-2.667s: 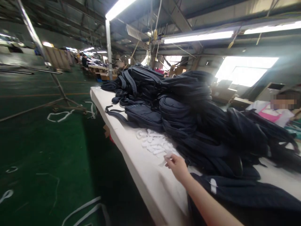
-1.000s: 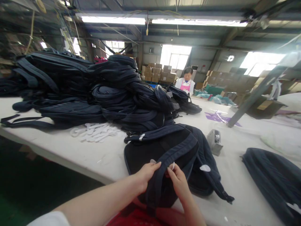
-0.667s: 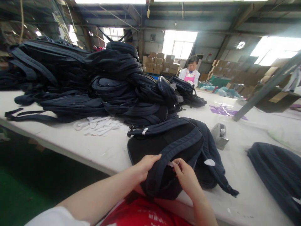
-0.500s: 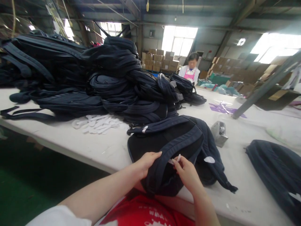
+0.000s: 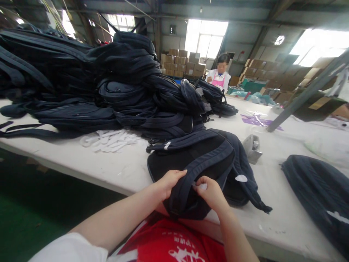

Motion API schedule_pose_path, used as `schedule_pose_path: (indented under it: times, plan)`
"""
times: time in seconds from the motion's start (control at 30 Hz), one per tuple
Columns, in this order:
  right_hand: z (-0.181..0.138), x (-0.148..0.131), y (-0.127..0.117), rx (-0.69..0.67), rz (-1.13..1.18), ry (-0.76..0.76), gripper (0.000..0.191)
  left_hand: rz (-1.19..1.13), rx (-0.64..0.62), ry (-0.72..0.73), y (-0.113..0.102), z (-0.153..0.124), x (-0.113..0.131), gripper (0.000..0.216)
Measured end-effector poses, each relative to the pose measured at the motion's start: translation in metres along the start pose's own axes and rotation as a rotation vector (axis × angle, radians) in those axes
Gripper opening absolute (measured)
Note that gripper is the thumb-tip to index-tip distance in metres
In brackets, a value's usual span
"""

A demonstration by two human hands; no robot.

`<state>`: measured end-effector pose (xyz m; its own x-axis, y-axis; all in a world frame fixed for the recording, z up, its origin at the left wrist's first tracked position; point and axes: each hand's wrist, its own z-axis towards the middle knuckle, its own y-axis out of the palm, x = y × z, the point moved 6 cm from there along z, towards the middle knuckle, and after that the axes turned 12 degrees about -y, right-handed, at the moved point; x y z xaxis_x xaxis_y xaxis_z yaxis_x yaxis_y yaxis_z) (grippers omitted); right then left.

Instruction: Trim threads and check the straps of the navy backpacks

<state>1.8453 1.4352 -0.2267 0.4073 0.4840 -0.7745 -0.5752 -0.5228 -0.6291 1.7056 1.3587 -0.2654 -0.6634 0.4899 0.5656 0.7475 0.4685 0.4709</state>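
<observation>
In front of me a dark navy backpack lies on the table with its straps facing up. One padded shoulder strap runs across it. My left hand grips the near part of this strap, thumb on top and the other fingers hidden beneath. Pinched in my right hand, at the strap's right edge, is a small white strip, mostly covered by the fingers. A white oval piece sits on the other strap, and a smaller white band shows on the strap at the far side.
Many navy backpacks are heaped at the left and back. White strips lie in a pile before them. A tape dispenser stands right of my backpack, near a slanted metal pole. Another backpack lies far right. A co-worker is behind.
My right hand has moved slightly left against the strap, and the white strip's end no longer sticks up above the fingers. My left hand keeps its hold. The co-worker's hand has come up.
</observation>
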Motion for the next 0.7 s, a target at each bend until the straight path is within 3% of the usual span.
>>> schedule_pose_path:
  times: [0.13, 0.27, 0.37, 0.53, 0.7]
  plan:
    - [-0.001, -0.012, 0.000, 0.010, -0.182, -0.065, 0.002, 0.118, 0.080, 0.084, -0.008, 0.002, -0.003, 0.030]
    - [-0.002, -0.017, -0.004, -0.016, -0.135, -0.128, 0.009, 0.370, 0.177, 0.170, -0.014, 0.002, -0.006, 0.041]
    - [-0.003, -0.012, -0.004, -0.027, -0.045, -0.127, 0.014, 0.447, 0.206, 0.111, -0.016, 0.002, -0.011, 0.047]
    - [-0.005, -0.001, -0.004, 0.126, 0.021, -0.065, 0.016, 0.256, 0.116, -0.007, -0.010, 0.001, -0.020, 0.039]
    - [-0.003, -0.002, -0.002, 0.128, 0.007, -0.107, 0.016, 0.103, 0.159, 0.151, -0.007, 0.002, -0.019, 0.033]
